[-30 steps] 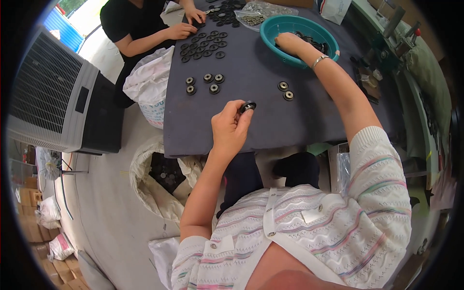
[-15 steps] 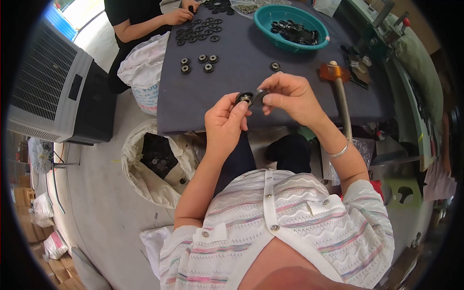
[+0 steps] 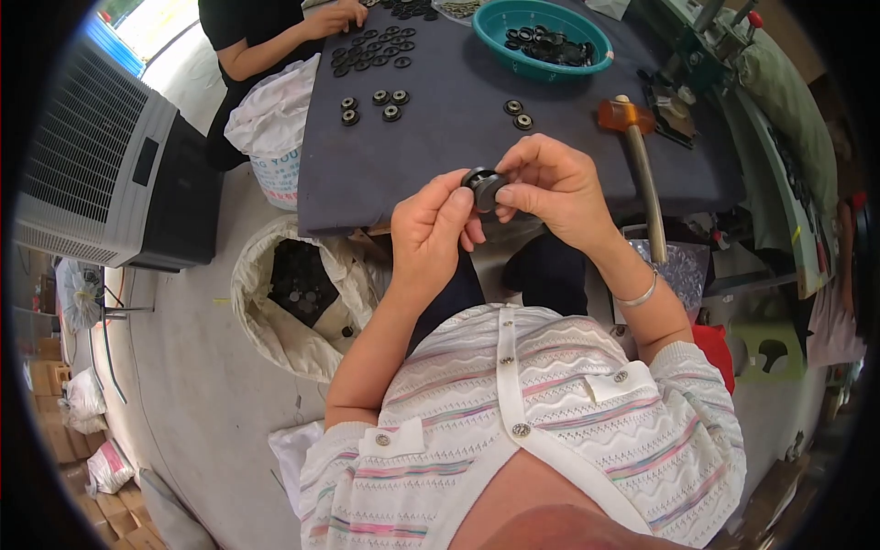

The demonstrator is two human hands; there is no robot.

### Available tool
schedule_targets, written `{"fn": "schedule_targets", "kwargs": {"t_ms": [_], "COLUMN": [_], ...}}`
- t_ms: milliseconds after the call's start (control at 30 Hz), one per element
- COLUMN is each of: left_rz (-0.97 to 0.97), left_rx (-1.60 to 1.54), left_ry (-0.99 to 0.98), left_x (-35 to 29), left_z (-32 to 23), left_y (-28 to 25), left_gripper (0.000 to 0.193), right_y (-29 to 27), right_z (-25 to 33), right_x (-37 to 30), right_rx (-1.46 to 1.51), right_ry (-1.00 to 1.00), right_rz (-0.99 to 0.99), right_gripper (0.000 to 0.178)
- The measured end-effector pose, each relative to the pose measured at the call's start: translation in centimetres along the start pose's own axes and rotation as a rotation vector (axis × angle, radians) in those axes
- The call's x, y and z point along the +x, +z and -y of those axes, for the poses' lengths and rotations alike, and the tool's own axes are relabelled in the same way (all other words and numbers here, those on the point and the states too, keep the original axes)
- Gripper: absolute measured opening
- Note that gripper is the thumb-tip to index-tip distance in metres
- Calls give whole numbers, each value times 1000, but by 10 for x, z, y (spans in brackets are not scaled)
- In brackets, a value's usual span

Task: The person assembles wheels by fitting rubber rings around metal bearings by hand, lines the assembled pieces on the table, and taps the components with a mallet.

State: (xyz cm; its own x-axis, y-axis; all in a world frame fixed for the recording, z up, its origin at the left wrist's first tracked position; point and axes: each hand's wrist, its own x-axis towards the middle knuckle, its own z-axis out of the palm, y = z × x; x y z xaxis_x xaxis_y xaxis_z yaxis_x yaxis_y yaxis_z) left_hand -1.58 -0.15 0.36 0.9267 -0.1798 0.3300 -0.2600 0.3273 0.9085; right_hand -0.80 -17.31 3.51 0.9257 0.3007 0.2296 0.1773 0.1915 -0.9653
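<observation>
Over the table's near edge, my left hand (image 3: 425, 222) pinches a small black wheel (image 3: 473, 174) between thumb and fingers. My right hand (image 3: 557, 191) grips a flat black round cap (image 3: 490, 193) by its rim, with its face against the front of the wheel. The cap hides the wheel's middle, and whether it is seated cannot be seen. Beyond my right hand lie two black wheels with metal bearings (image 3: 522, 121). Several more such wheels (image 3: 391, 113) sit in a loose group farther left.
A mallet (image 3: 625, 116) with an orange head lies at the right, its handle over the table edge. A teal basin (image 3: 543, 75) holds black parts. Black rings (image 3: 379, 60) lie near a co-worker's arm (image 3: 280, 41). An open white sack (image 3: 252, 312) stands on the floor at left.
My right hand has brought the cap left onto the wheel, covering the bearing that showed before. The view has shifted slightly. The co-worker's hand has moved up a little.
</observation>
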Motion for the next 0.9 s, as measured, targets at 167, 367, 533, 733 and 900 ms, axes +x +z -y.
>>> {"fn": "schedule_targets", "kwargs": {"t_ms": [167, 367, 533, 733, 900], "left_rz": [48, 45, 86, 120, 218], "left_rx": [157, 372, 612, 486, 371], "left_ry": [52, 216, 273, 304, 251], "left_x": [-6, -3, -11, -23, -19], "left_z": [-4, -7, -18, -3, 1], "left_y": [3, 3, 14, 24, 45], "left_gripper": [19, 16, 17, 14, 14], "right_y": [1, 0, -3, -9, -20], "right_z": [2, 5, 11, 3, 5], "right_x": [-4, -7, -24, -44, -66], "right_rx": [-16, -170, -325, -120, -103], "right_ry": [16, -112, -195, -146, -169], "right_rz": [26, 29, 32, 61, -12], "right_gripper": [20, 34, 20, 20, 21]}}
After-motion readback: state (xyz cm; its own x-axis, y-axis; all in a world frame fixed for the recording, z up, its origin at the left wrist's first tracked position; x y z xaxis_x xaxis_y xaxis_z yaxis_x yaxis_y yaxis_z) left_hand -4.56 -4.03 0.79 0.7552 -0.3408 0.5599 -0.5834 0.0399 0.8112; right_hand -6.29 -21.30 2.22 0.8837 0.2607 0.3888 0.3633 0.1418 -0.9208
